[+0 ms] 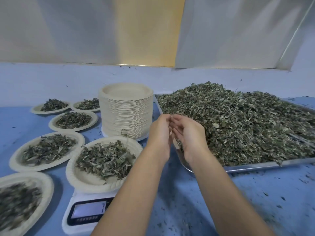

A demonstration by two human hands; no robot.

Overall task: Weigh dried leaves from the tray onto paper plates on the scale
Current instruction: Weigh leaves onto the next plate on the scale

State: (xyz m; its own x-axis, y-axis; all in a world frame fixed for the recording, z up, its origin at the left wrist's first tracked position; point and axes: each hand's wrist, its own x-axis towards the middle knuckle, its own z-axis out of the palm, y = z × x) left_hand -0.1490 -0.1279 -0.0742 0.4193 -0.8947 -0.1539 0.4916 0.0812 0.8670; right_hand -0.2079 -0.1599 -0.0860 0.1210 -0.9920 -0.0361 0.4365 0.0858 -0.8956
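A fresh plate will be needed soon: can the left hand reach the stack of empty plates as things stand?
Probably yes. The left hand hovers at the near left corner of the tray, right beside the stack of empty plates, with nothing visible between them.
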